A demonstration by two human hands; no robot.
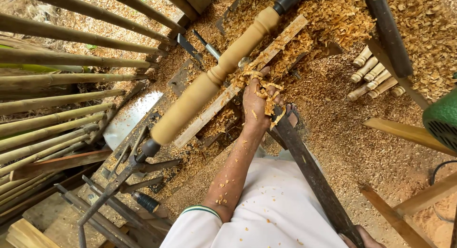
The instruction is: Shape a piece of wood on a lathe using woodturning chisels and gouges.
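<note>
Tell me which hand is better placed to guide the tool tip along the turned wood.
Left: the left hand rests on the long tool beside the spindle. The right hand is far back at the handle.

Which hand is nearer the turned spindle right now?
Left. The left hand sits by the spindle, on the chisel at the wooden rest. The right hand is far back, at the chisel's rear end.

right hand (362,237) cut off at bottom edge, chisel tip (266,93) buried under shavings (259,86)
</note>
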